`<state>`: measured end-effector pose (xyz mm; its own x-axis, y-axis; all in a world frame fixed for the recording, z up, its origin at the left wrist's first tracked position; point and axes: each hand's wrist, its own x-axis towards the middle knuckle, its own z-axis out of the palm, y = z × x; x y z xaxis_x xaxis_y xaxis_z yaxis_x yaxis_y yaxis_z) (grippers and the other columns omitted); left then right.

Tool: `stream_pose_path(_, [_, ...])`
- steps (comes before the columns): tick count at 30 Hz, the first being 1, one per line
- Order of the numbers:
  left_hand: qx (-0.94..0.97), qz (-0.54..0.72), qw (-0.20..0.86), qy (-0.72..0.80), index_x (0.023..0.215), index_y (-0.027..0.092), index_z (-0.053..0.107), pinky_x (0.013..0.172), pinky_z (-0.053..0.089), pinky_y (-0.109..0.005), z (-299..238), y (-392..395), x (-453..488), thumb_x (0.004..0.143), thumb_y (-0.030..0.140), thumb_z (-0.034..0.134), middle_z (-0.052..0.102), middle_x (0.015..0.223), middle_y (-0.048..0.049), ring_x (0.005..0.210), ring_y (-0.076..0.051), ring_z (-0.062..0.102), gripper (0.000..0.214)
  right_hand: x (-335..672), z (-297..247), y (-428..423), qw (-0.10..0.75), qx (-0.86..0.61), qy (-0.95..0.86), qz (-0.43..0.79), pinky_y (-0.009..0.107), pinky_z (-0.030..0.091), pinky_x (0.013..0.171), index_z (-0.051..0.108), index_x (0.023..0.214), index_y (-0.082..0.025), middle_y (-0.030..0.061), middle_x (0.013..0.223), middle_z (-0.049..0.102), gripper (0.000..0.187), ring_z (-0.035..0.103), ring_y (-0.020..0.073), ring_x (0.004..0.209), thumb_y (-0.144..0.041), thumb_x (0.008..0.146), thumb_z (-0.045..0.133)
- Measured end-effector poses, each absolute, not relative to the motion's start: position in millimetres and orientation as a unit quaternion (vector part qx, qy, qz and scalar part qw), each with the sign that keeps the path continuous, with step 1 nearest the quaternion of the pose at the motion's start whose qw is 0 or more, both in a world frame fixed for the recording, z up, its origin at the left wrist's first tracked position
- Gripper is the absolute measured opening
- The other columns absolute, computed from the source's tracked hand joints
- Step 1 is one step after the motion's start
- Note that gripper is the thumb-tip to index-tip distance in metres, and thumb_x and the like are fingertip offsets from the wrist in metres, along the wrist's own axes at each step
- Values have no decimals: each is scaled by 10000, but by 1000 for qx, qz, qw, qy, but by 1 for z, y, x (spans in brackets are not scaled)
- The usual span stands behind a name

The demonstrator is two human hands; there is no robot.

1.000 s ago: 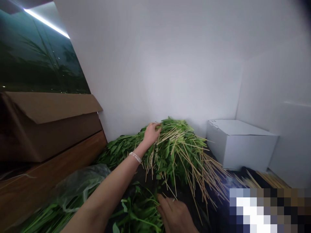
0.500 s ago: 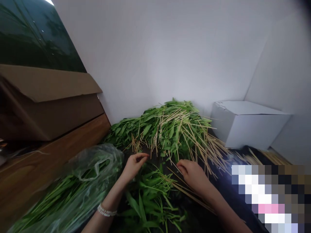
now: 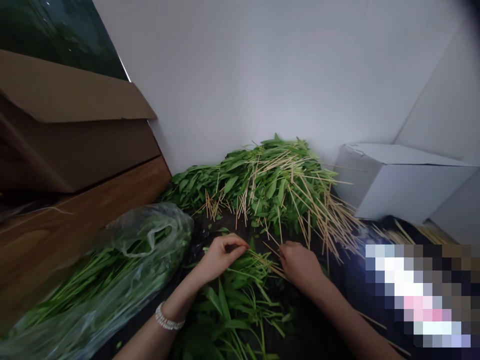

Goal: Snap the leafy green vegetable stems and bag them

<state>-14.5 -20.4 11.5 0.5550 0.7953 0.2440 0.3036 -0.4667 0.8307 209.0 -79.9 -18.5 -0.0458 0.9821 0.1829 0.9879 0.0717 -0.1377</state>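
Presently the left hand (image 3: 217, 259) arches beside the greens (image 3: 237, 324), fingertips together; the right hand (image 3: 302, 265) curls, its fingers' hold hidden

Dim, cool, soft light overall. Pale wall (image 3: 262, 75) across upper frame greyish. Cardboard box (image 3: 108, 150) at left in shade; bottom centre near-black around leafy greens (image 3: 240, 295). Faint sheen on plastic bag (image 3: 180, 220), lower left. Lower right pixelated. Edges stretched; upper-right corner darkened.

Left hand (image 3: 225, 256) (bare) by greens (image 3: 237, 324)
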Motion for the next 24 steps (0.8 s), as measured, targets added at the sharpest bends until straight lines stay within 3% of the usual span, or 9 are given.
stream_pose_path(5, [794, 238, 480, 287, 831, 155, 736, 680, 469, -239, 19, -38, -7, 811, 310, 656, 682, 797, -52, 733, -147, 613, 176, 208, -4, -82, 158, -693, -702, -53, 265, 383, 641, 592, 841, -181, 53, 837, 640, 150, 608, 184, 802, -169, 903, 456])
stream_pose_path(13, [847, 147, 462, 219, 878, 193, 763, 631, 454, -225, 17, -45, -6, 806, 334, 669, 669, 782, -44, 684, -133, 586, 184, 205, 3, -91, 409, -571, -689, -178, 243, 436, 702, 615, 962, -172, 55, 844, 675, 265, 634, 140, 753, -242, 983, 360])
stream_pose_path(17, [851, 102, 486, 170, 941, 225, 766, 666, 471, -240, 25, -54, -5, 773, 357, 708, 674, 856, -51, 727, -148, 602, 222, 201, 2, -96, 423, -514, -717, -207, 232, 462, 718, 622, 1036, -167, 62, 840, 692, 223, 650, 137, 782, -203, 967, 413])
stream_pose_path(22, [875, 74, 464, 114, 981, 285, 755, 888, 447, -319, 31, -67, 3, 668, 344, 801, 694, 951, -45, 923, -209, 613, 322, 199, -1, -96, 400, -514, -731, -203, 230, 469, 696, 630, 1068, -165, 65, 833, 692, 274, 646, 134, 776, -173, 960, 378])
stream_pose_path(24, [868, 97, 467, 141, 958, 262, 758, 864, 457, -317, 29, -66, 4, 695, 347, 779, 702, 916, -48, 890, -202, 618, 277, 200, -1, -95, 399, -516, -729, -208, 227, 457, 678, 631, 1072, -161, 60, 824, 684, 276, 637, 129, 766, -174, 957, 380])
